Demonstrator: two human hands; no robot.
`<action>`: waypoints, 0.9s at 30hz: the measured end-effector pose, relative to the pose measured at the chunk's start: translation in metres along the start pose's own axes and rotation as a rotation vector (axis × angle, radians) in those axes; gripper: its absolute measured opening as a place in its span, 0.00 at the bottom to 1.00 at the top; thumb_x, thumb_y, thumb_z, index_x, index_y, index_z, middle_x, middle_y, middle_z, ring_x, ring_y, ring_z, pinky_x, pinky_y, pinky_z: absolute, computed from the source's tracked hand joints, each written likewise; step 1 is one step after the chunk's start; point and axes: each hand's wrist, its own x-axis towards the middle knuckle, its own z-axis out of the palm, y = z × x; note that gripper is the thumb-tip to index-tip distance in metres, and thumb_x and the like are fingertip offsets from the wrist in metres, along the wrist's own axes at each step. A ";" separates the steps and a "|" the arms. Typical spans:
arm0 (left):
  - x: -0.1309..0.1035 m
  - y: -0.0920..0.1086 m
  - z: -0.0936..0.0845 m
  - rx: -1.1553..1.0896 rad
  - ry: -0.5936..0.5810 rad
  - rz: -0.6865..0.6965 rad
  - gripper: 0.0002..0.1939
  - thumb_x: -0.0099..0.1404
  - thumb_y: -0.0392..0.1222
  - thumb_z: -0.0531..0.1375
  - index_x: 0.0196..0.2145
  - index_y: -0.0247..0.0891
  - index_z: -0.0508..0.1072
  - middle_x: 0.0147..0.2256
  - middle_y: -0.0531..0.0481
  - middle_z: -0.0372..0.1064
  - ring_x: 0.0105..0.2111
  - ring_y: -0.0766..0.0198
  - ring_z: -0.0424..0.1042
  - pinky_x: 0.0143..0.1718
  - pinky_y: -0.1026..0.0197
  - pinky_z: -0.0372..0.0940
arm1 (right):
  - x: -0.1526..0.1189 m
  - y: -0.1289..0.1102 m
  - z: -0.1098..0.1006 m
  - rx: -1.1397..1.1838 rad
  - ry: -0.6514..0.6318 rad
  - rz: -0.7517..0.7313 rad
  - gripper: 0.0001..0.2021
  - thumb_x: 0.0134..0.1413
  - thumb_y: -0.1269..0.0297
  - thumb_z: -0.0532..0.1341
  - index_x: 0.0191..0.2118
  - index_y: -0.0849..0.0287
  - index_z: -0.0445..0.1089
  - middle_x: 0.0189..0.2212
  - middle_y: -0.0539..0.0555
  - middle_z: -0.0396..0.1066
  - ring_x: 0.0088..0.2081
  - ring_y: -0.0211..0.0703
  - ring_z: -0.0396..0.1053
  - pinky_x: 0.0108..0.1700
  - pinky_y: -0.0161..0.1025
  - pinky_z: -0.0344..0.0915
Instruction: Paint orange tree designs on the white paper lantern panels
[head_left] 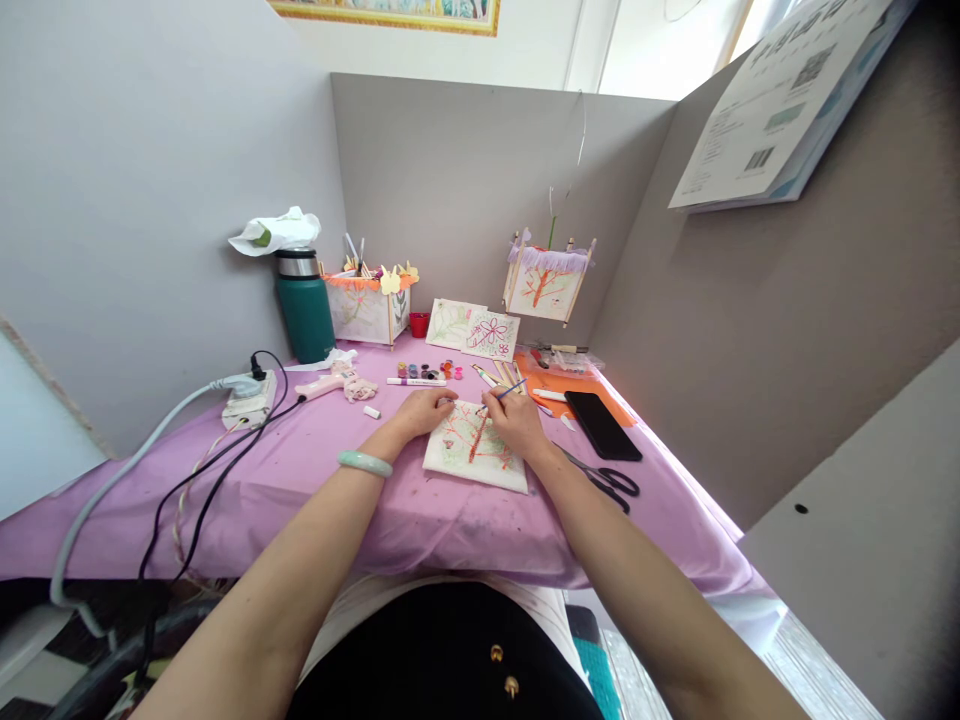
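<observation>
A white panel [457,462] with a painted red-orange tree and green dabs lies on the purple-covered table before me. My right hand [517,420] pinches a thin blue-handled paintbrush [512,388], its tip near the panel's upper part. My left hand [421,413] rests at the panel's upper left corner with the fingers laid over the edge. Small paint pots [429,371] of several colours sit just beyond the panel, with a white marker [415,381] in front of them. To the left lies a white cap [371,411].
Scissors [616,482] and a black phone [602,425] lie at right, beside an orange sheet [551,378]. A paper lantern [546,285] hangs behind. At left stand a green bottle [306,310], a pen box [360,312], a glue gun [321,386] and a power strip [247,400] with cables.
</observation>
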 end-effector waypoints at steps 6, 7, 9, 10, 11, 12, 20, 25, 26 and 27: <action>0.000 -0.001 0.001 0.000 0.001 0.023 0.18 0.59 0.43 0.50 0.45 0.38 0.71 0.44 0.48 0.71 0.44 0.61 0.68 0.47 0.63 0.60 | 0.000 -0.005 -0.005 0.096 -0.074 -0.046 0.14 0.58 0.62 0.49 0.28 0.57 0.68 0.23 0.49 0.70 0.29 0.36 0.67 0.33 0.31 0.56; 0.001 -0.002 0.001 0.003 0.003 0.024 0.18 0.60 0.43 0.50 0.45 0.39 0.72 0.45 0.49 0.70 0.44 0.61 0.68 0.47 0.63 0.60 | 0.000 -0.006 -0.005 0.104 -0.093 -0.050 0.14 0.58 0.62 0.48 0.28 0.57 0.68 0.23 0.49 0.69 0.28 0.36 0.66 0.33 0.31 0.56; 0.001 -0.003 0.002 0.005 0.007 0.026 0.18 0.60 0.44 0.50 0.45 0.39 0.72 0.45 0.49 0.70 0.44 0.61 0.68 0.47 0.62 0.60 | -0.001 -0.007 -0.006 0.110 -0.121 -0.061 0.14 0.58 0.62 0.48 0.27 0.57 0.67 0.22 0.49 0.69 0.28 0.35 0.66 0.32 0.30 0.56; 0.001 -0.003 0.002 0.005 0.008 0.025 0.18 0.60 0.44 0.50 0.45 0.39 0.72 0.45 0.49 0.70 0.44 0.61 0.68 0.47 0.62 0.60 | -0.001 -0.007 -0.006 0.112 -0.125 -0.068 0.14 0.58 0.63 0.49 0.26 0.57 0.67 0.22 0.48 0.68 0.28 0.35 0.66 0.32 0.30 0.55; 0.001 -0.003 0.002 0.004 0.008 0.025 0.18 0.59 0.44 0.50 0.45 0.39 0.72 0.45 0.48 0.70 0.44 0.61 0.68 0.47 0.62 0.60 | -0.001 -0.008 -0.007 0.114 -0.125 -0.075 0.14 0.58 0.63 0.49 0.26 0.58 0.67 0.22 0.48 0.68 0.28 0.35 0.66 0.32 0.30 0.55; 0.001 -0.003 0.002 0.004 0.006 0.026 0.18 0.59 0.44 0.50 0.45 0.39 0.72 0.44 0.48 0.70 0.44 0.61 0.68 0.47 0.62 0.60 | -0.001 -0.008 -0.007 0.116 -0.123 -0.079 0.14 0.58 0.63 0.49 0.26 0.58 0.67 0.22 0.49 0.68 0.28 0.35 0.65 0.32 0.30 0.55; 0.000 -0.003 0.001 -0.009 0.003 0.023 0.18 0.59 0.43 0.50 0.45 0.38 0.71 0.44 0.48 0.71 0.43 0.61 0.68 0.46 0.62 0.61 | -0.001 -0.007 -0.005 0.072 -0.085 -0.053 0.13 0.58 0.62 0.48 0.28 0.57 0.67 0.24 0.49 0.70 0.30 0.36 0.67 0.33 0.31 0.55; 0.001 -0.003 0.002 -0.001 0.009 0.012 0.18 0.59 0.43 0.51 0.45 0.38 0.71 0.42 0.48 0.72 0.40 0.61 0.69 0.44 0.62 0.61 | -0.001 -0.002 -0.001 0.041 -0.036 -0.008 0.15 0.58 0.60 0.48 0.28 0.57 0.68 0.24 0.50 0.71 0.30 0.37 0.68 0.34 0.31 0.56; 0.001 -0.003 0.001 0.001 0.010 0.012 0.18 0.59 0.43 0.51 0.45 0.38 0.71 0.41 0.48 0.72 0.40 0.61 0.69 0.44 0.62 0.61 | -0.001 -0.001 -0.001 0.032 -0.025 0.011 0.15 0.58 0.59 0.48 0.28 0.57 0.68 0.24 0.50 0.71 0.30 0.37 0.68 0.33 0.31 0.57; 0.001 -0.002 0.001 0.002 0.010 0.010 0.18 0.59 0.43 0.51 0.45 0.38 0.72 0.41 0.48 0.72 0.39 0.61 0.69 0.43 0.62 0.61 | -0.001 0.000 -0.001 0.020 -0.013 0.031 0.16 0.58 0.59 0.48 0.28 0.57 0.69 0.25 0.50 0.71 0.30 0.37 0.68 0.33 0.31 0.57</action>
